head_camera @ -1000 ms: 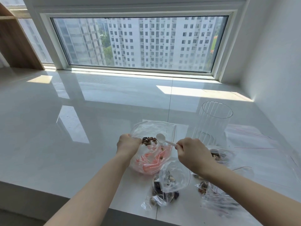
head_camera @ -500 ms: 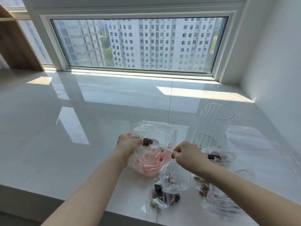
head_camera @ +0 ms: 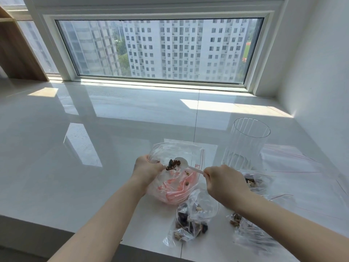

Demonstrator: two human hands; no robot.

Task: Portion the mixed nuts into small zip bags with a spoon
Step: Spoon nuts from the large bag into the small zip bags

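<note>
The left hand is gripping the near-left rim of a large clear zip bag, its fingers curled round the plastic and holding the mouth open; the bag is resting on the glossy white counter, bulging, with pink-printed plastic crumpled inside it and a few loose nuts lying on that. The right hand is pinching the handle end of a small white plastic spoon between thumb and fingers; the spoon's bowl is reaching into the mouth of the large bag, just beside a dark clump of mixed nuts (the clump is sitting right next to the left hand's fingertips, and whether it is touching the spoon's bowl cannot be told).

Nearer the counter's front edge, a small zip bag is lying below the large one, already holding dark and pale nuts; a second filled bag is lying just right of the right hand, and a third is partly hiding under the right forearm. A ribbed clear glass is standing upright behind the right hand; flat unfilled zip bags with red seal lines are lying to its right. A wide window is facing tower blocks beyond the counter.
</note>
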